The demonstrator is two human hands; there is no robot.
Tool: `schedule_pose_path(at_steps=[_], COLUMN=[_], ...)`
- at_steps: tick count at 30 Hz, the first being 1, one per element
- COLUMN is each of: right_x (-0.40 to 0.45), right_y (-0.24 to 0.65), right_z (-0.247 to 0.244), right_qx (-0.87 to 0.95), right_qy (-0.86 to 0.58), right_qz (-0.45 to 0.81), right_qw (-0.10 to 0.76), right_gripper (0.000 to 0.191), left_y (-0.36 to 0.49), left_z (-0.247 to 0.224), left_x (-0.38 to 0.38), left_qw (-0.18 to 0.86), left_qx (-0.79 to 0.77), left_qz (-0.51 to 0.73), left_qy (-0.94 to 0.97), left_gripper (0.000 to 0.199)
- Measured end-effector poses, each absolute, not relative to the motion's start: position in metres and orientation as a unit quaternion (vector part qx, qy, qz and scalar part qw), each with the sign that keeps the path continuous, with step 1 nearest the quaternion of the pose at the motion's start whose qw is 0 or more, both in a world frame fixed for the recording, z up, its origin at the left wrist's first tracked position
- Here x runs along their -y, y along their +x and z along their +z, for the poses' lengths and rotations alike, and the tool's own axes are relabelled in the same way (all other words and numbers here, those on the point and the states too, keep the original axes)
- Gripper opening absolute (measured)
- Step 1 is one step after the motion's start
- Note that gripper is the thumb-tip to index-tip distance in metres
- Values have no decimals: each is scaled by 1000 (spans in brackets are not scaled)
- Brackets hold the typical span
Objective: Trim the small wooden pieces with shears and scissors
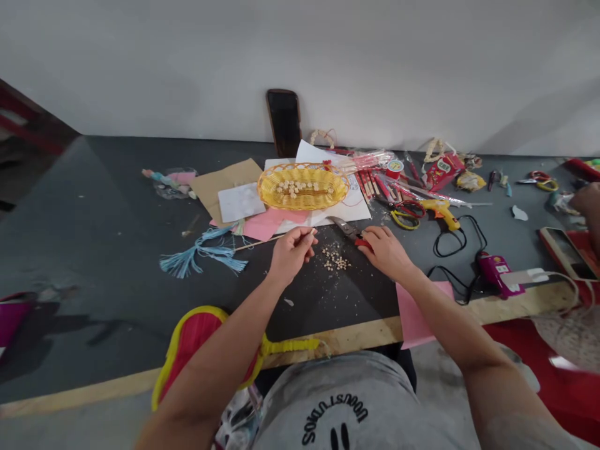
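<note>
My left hand (293,255) is closed in a pinch on a thin wooden stick (257,242), which runs out to the left behind the fingers. A pale tip shows at the fingertips. Across from it, my right hand (385,251) is wrapped round the red handles of a pair of pliers (344,227), whose metal jaws point up and left, apart from the stick. Between the hands lies a loose pile of small pale bits (335,258) on the dark table. Just beyond, a yellow woven basket (302,201) holds more small pale pieces.
Blue tassels (197,256) lie left of the stick. A phone (284,122) leans on the wall. To the right are scissors (405,217), a yellow glue gun (441,212), cords and a purple box (500,275). Another person's hand (589,203) is at the far right.
</note>
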State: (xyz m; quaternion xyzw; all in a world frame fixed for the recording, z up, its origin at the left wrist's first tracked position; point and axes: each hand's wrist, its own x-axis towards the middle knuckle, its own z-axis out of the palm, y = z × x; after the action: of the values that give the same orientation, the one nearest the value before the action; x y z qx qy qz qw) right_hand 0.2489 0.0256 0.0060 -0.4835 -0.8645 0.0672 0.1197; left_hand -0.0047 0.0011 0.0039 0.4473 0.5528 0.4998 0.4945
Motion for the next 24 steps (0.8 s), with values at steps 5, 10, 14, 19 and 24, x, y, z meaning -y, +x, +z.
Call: schedule_pose_path(at_steps=[5, 10, 14, 19, 24], right_x=[-19, -5, -4, -7, -3], right_y=[266, 267, 245, 225, 220], right_z=[17, 35, 44, 38, 24], right_qx=[761, 504, 480, 691, 863], right_qy=[-523, -510, -415, -404, -436], right_qz=[274, 592, 665, 472, 103], right_qw=[269, 367, 393, 370, 232], right_gripper=[28, 46, 38, 25, 28], left_y=[-5, -4, -6, -7, -6], left_z=[5, 6, 9, 13, 11], left_x=[-3, -2, -2, -1, 2], left_qw=[515, 531, 533, 538, 551], left_qx=[-542, -540, -525, -498, -477], left_qz=[513, 516, 540, 570, 578], left_qy=[422, 400, 385, 370, 367], left_gripper=[32, 34, 35, 37, 37])
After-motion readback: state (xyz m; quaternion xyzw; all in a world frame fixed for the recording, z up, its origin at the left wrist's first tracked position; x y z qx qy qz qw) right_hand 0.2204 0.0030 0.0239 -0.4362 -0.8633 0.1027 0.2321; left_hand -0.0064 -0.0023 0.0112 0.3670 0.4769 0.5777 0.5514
